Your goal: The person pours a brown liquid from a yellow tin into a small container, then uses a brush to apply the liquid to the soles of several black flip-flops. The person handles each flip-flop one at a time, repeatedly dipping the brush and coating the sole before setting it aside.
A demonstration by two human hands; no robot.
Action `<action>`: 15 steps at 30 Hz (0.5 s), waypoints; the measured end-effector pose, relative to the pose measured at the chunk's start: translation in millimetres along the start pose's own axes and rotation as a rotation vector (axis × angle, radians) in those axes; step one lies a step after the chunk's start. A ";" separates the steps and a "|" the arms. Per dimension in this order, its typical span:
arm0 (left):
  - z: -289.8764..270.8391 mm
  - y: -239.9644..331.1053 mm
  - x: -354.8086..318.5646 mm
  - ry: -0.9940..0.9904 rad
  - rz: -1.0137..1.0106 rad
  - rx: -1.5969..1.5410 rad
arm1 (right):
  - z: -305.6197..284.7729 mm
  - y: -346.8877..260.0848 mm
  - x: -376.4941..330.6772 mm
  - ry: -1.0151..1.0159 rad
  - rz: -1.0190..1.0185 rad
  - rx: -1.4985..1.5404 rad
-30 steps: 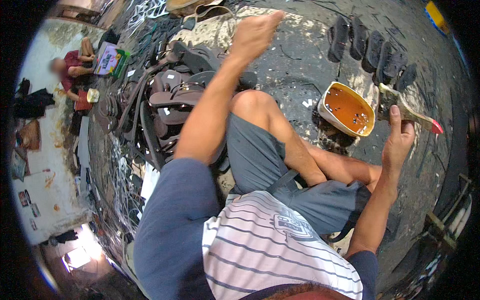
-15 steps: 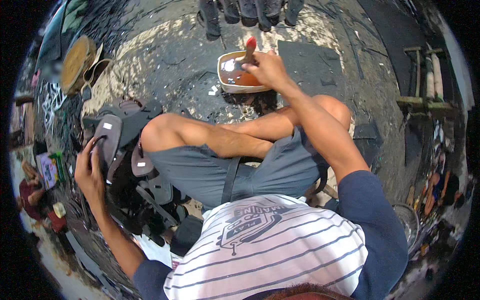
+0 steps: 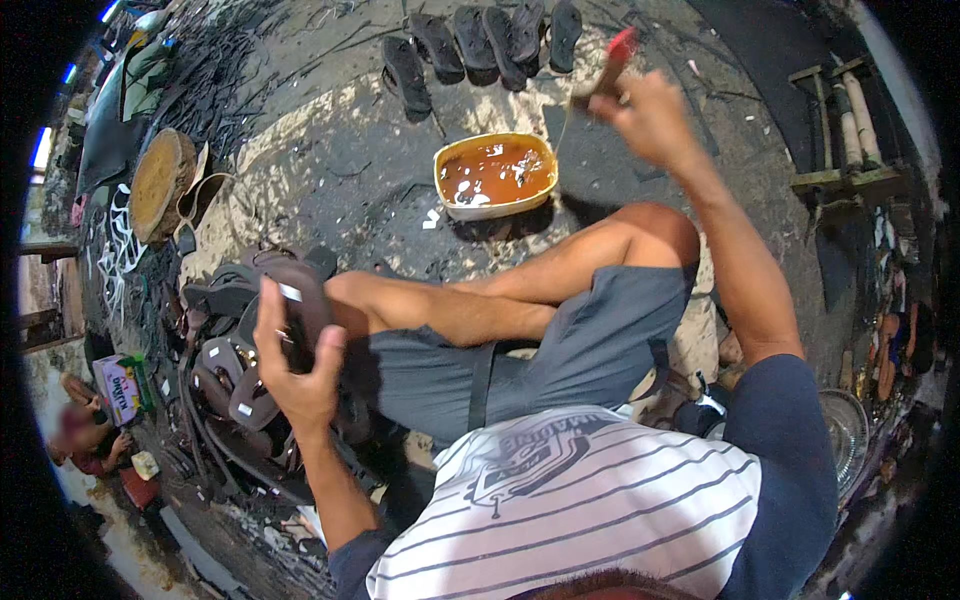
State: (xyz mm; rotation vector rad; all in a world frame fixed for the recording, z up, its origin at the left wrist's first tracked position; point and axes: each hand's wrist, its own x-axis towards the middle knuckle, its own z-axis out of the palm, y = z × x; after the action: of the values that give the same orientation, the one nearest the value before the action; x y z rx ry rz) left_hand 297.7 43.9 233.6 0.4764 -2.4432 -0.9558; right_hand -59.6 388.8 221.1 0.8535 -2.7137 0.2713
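Observation:
My left hand [image 3: 303, 388] grips a dark brown sandal [image 3: 300, 298] with a white label, tilted upright beside my left knee. My right hand [image 3: 655, 120] is closed round a brush [image 3: 612, 70] whose handle has a red end. The brush is out to the right of a cream tub [image 3: 497, 212], and a thin amber strand trails from it toward the tub's rim. Glossy amber liquid, looking like glue [image 3: 490, 178], fills the tub. My right fingers partly hide the brush's working end.
Several dark sandals [image 3: 500, 50] stand in a row beyond the tub. More labelled sandals [image 3: 255, 400] are heaped at my left. A round wooden block [image 3: 160, 190] lies at far left, a wooden frame [image 3: 840, 180] at right. Another person [image 3: 85, 435] sits at the left edge.
My right hand has lifted the brush out of the tub and moved right. My left hand has moved rightward from the heap and now holds a sandal raised near my knee.

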 end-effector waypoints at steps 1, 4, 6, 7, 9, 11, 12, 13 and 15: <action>-2.0 11.2 15.1 0.092 -0.076 -0.275 | -11.6 4.8 12.5 0.041 0.107 0.454; 7.7 13.7 38.8 -0.116 -0.428 -1.126 | -55.2 -57.7 17.1 0.224 0.287 0.953; 57.3 36.0 54.9 -0.019 -0.459 -1.388 | -63.1 -113.1 3.9 0.142 0.302 1.324; 71.1 30.6 56.4 -0.138 -0.473 -1.556 | -59.6 -142.1 -4.9 0.063 0.272 1.460; 101.3 40.3 54.4 -0.043 -0.526 -1.762 | -29.9 -193.9 -27.5 -0.067 0.210 1.657; 109.0 60.3 45.2 -0.072 -0.516 -1.892 | 11.5 -221.0 -41.6 0.046 0.025 1.450; 112.3 68.0 38.4 -0.024 -0.545 -1.849 | 9.9 -221.4 -37.7 0.112 -0.049 1.337; 117.1 75.1 33.7 0.021 -0.568 -1.807 | 6.8 -216.1 -26.7 0.179 -0.122 1.218; 118.8 74.8 35.0 0.057 -0.555 -1.804 | 4.9 -211.7 -15.0 0.268 -0.257 1.085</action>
State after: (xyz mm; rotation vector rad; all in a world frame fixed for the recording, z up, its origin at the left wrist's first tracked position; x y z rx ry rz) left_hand 193.7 143.5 219.8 0.3894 -0.5718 -2.6260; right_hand 74.4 224.6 231.3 1.2529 -2.0349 1.7219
